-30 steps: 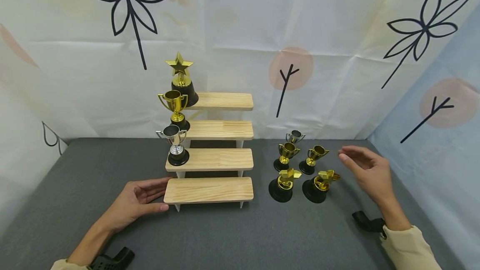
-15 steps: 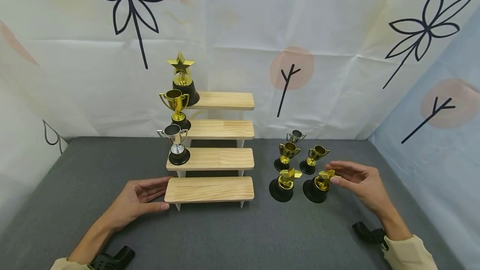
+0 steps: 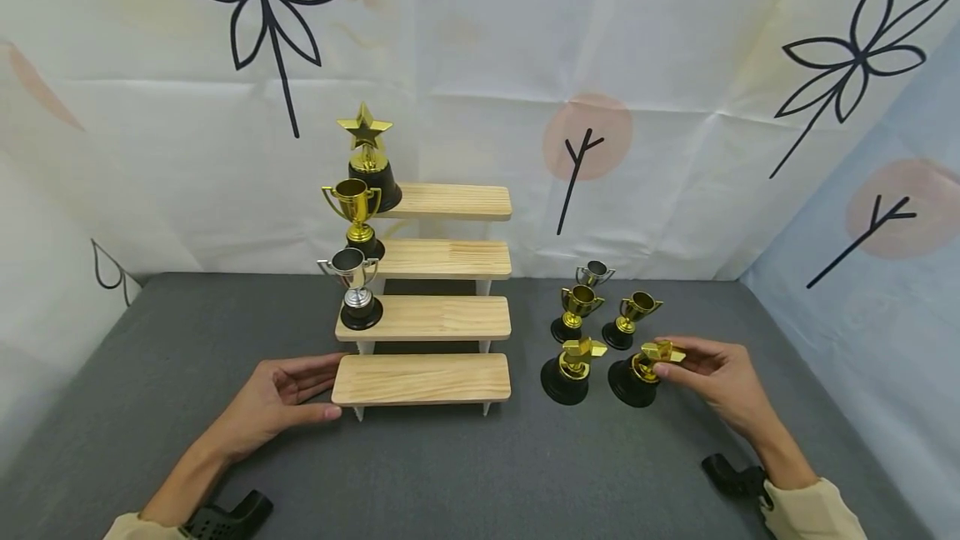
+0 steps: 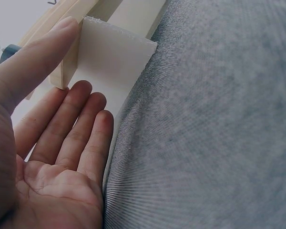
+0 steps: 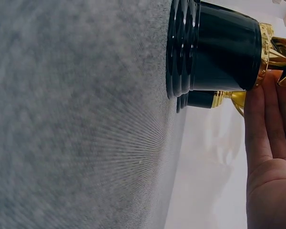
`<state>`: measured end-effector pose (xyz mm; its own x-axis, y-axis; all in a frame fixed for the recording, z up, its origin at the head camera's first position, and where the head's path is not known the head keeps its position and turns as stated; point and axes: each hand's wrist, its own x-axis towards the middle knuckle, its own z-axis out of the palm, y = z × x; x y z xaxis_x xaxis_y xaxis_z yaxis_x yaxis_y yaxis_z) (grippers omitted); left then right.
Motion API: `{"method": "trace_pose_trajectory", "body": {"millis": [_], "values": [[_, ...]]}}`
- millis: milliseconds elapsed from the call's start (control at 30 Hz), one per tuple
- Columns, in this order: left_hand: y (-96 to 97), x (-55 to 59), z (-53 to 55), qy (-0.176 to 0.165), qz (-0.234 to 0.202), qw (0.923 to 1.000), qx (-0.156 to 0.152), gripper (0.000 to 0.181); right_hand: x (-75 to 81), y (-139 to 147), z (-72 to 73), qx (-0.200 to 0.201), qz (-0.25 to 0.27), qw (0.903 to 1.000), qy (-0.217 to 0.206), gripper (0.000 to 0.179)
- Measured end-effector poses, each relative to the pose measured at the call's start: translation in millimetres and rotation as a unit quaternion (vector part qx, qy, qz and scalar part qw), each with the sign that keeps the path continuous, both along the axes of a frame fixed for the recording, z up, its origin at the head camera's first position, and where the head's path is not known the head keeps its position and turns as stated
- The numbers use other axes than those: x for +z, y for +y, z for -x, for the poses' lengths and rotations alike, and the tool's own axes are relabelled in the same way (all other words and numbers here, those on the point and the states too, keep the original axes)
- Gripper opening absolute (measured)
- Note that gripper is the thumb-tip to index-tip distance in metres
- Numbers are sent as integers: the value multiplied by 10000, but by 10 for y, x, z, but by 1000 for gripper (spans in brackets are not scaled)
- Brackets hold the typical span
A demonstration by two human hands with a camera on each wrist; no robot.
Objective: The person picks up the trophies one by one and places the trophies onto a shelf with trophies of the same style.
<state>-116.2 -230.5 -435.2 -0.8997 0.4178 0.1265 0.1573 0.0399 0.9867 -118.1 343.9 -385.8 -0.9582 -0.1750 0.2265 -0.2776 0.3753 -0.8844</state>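
At the right, my right hand [image 3: 722,380] has its thumb and fingers around the gold star top of a star trophy [image 3: 634,383], whose black base stands on the table. In the right wrist view, the fingers [image 5: 271,126] lie against the gold part beside the black base [image 5: 224,50]; the thumb is out of sight there. My left hand [image 3: 258,407] is at the left end of the lowest step of a wooden tiered stand [image 3: 423,380], thumb in front and fingers behind. Its fingers [image 4: 69,131] are extended near the stand's white support [image 4: 112,59]; firm contact is unclear.
On the stand's left side are a star trophy [image 3: 367,152], a gold cup [image 3: 354,207] and a silver cup [image 3: 357,290], each on its own step. Beside the held trophy stand another star trophy [image 3: 566,373], two gold cups [image 3: 573,311] [image 3: 628,319] and a silver cup [image 3: 595,273].
My right hand has moved left and down from beside the trophies to the nearer right star trophy, and its fingers have come around the star. My left hand has stayed at the stand.
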Motion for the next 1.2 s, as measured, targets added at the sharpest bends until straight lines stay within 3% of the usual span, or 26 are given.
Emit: {"method": "trace_pose_trajectory", "body": {"millis": [300, 733, 1200], "values": [[0, -5, -3, -5, -76, 10000, -18, 67, 52, -17, -1, -234, -309, 9991, 176, 33], [-2, -9, 0, 37, -198, 9997, -105, 66, 370, -3, -74, -612, -252, 9966, 484, 31], [6, 11, -7, -33, 5, 10000, -3, 66, 656, -56, -26, -34, 751, 9911, 1096, 29]]}}
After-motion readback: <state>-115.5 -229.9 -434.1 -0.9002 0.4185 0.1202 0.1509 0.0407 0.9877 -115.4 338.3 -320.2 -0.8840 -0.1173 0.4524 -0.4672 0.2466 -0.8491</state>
